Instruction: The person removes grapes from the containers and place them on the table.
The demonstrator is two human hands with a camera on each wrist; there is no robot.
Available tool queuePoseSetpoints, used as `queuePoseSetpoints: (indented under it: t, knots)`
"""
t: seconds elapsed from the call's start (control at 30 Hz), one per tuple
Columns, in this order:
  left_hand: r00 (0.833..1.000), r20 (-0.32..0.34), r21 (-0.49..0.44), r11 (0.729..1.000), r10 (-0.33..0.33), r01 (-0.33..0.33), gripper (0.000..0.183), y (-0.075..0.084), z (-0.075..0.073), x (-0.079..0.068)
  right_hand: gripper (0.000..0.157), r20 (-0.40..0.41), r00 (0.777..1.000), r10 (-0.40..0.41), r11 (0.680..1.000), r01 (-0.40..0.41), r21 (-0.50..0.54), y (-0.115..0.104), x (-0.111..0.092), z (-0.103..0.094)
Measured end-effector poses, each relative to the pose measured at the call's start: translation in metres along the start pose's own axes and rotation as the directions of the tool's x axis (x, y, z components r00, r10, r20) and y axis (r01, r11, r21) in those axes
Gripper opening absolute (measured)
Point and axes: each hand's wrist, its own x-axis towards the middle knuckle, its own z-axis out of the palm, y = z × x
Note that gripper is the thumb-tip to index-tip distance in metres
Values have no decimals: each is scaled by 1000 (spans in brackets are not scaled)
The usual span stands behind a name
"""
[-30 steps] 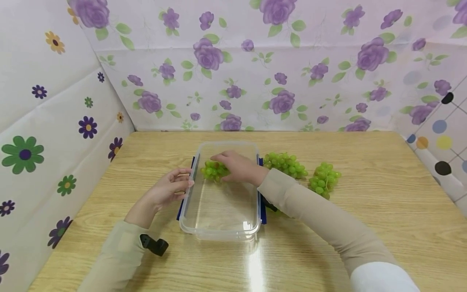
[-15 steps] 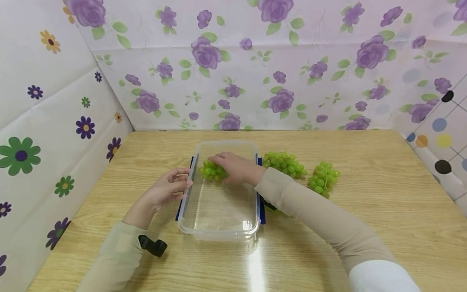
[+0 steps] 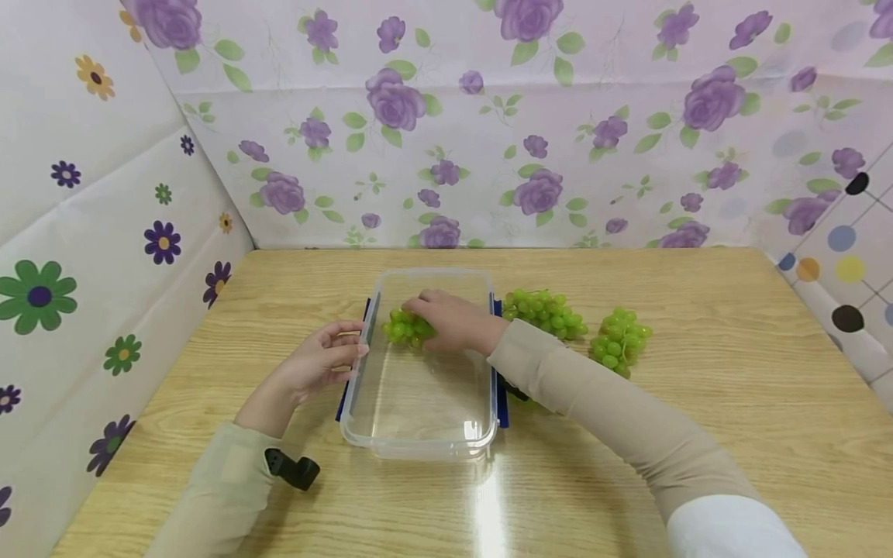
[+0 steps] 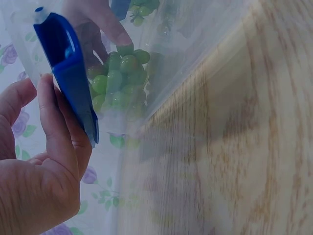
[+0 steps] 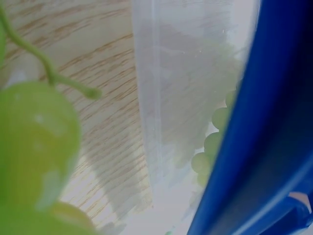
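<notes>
A clear plastic food container [image 3: 418, 448] with blue side latches stands lidless on the table. Inside it, toward the far left, my right hand [image 3: 453, 319] holds a bunch of green grapes [image 3: 403, 328] from above, partly hiding it. The left wrist view shows those grapes [image 4: 120, 81] through the wall, low in the container. My left hand [image 3: 322, 360] touches the container's left side, and its fairly straight fingers [image 4: 56, 122] lie against the blue latch [image 4: 66, 58]. In the right wrist view another blue latch [image 5: 254, 137] stands close to the camera.
Right of the container lie a bunch of green grapes [image 3: 547, 312] and, farther right, another bunch [image 3: 619, 341]. A little more green shows under my right forearm. The wooden table [image 3: 711, 333] meets a flowered cloth wall [image 3: 474, 163] at the back.
Hardly anything differs. The right hand's fingers have shifted slightly over the grapes in the container; the left hand stays at the container's side.
</notes>
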Motion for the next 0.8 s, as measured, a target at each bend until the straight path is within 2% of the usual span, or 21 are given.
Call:
queuePoseSetpoints:
  t: [0.4,0.63,0.8]
  knots:
    - [1000,1,-19,1000,-3,3,55,1,0,-1,48,-45,992,-116,992,113,-59,-2,3,0]
    - [1000,6,-25,1000,2,-2,55,1,0,-2,53,-21,989,-147,977,142,-162,-4,4,3]
    - [1000,4,-27,1000,3,-3,55,0,0,-2,56,-10,987,-162,954,154,-256,-6,4,4]
